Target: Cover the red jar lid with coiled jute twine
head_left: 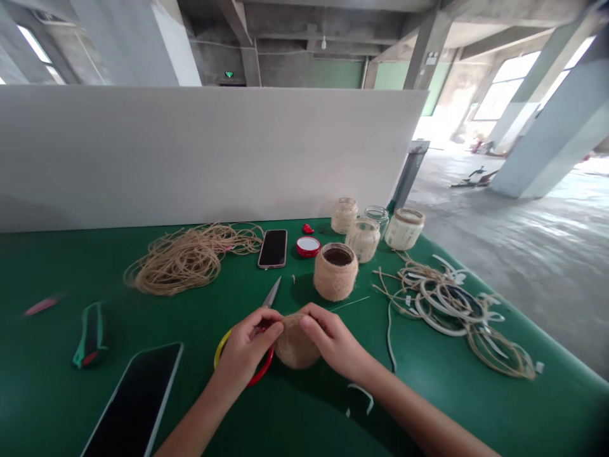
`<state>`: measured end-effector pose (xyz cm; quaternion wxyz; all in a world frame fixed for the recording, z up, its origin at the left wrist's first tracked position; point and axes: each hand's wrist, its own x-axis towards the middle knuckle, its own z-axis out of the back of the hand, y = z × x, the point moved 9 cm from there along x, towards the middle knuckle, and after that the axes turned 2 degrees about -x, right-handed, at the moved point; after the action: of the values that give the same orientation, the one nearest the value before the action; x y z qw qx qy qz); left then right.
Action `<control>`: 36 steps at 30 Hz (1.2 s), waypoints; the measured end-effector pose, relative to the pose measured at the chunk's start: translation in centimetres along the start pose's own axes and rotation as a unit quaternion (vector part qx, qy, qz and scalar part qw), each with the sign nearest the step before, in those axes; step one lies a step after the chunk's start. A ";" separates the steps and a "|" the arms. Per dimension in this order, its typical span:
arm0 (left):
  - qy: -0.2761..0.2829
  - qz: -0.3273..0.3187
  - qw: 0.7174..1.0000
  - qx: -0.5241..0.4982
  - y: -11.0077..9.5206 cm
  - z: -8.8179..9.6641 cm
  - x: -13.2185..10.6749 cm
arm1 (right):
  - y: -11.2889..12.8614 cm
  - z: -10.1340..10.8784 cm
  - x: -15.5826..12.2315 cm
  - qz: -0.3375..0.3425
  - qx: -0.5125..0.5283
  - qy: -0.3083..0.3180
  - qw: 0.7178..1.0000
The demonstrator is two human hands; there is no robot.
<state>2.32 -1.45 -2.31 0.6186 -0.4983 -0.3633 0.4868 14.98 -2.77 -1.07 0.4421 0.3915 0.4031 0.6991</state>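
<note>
A small jar wrapped in tan twine [295, 348] lies on its side on the green table [190, 393], between both hands. My left hand [247, 346] pinches it at its left edge, fingers closed. Under that hand lie scissors [266, 304] with red and yellow handle rings; the blade points away. My right hand [333, 339] grips the jar from the right, fingers curled on it. Just behind stands an upright twine-wrapped jar [335, 271] with an open mouth.
A loose heap of twine [188, 257], a dark phone [273, 248] and a red lid [308, 246] lie farther back. Several jars [375, 228] stand at back right. Coiled cord and white strips [451, 304] lie right. A second phone [136, 400] and green tool [90, 333] lie left.
</note>
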 end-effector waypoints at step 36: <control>0.000 0.138 0.963 -0.231 2.9 -2.1 -0.4 | -3.7 1.7 0.3 -0.088 0.000 -0.107 0.990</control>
<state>3.49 -2.31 -5.61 0.4138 -0.6724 -0.3938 0.4706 17.53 -1.07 -3.71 0.5425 0.4274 0.3864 0.6113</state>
